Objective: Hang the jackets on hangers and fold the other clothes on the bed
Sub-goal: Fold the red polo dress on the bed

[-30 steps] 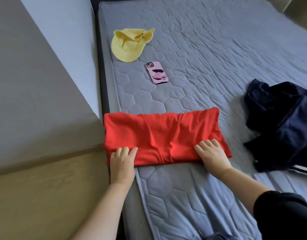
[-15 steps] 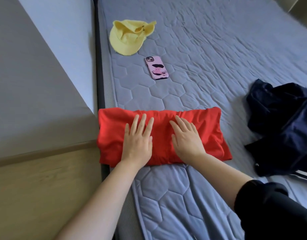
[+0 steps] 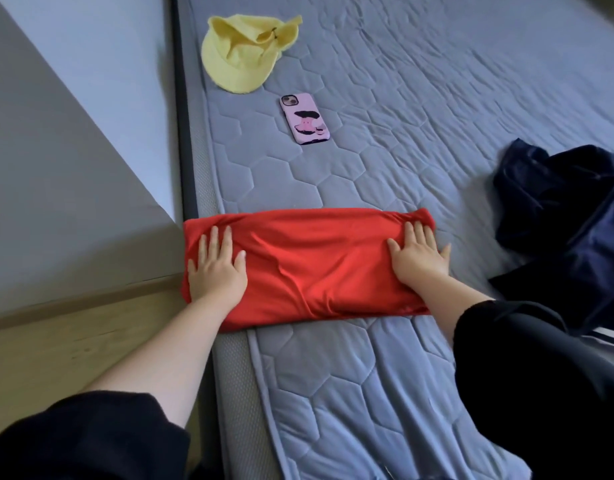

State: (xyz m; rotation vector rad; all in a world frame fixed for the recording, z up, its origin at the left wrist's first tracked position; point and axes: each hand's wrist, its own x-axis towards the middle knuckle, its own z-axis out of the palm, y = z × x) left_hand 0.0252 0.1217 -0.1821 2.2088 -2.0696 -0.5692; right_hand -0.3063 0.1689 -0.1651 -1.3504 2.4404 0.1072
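A red garment (image 3: 312, 268), folded into a long band, lies across the left edge of the grey quilted bed (image 3: 419, 133). My left hand (image 3: 217, 268) presses flat on its left end with straight fingers. On the garment's right end my right hand (image 3: 419, 259) lies flat, fingers spread. A crumpled dark navy jacket (image 3: 568, 233) sits on the bed to the right, apart from the red garment.
A yellow cap (image 3: 244, 51) and a phone in a pink case (image 3: 304, 118) lie further up the bed. Left of the bed is a grey wall (image 3: 63, 188) and wooden floor (image 3: 56, 351). The red garment's left end hangs over the bed edge.
Both hands slid apart from the middle of the red garment to its two ends. A second ago they were at its near edge.
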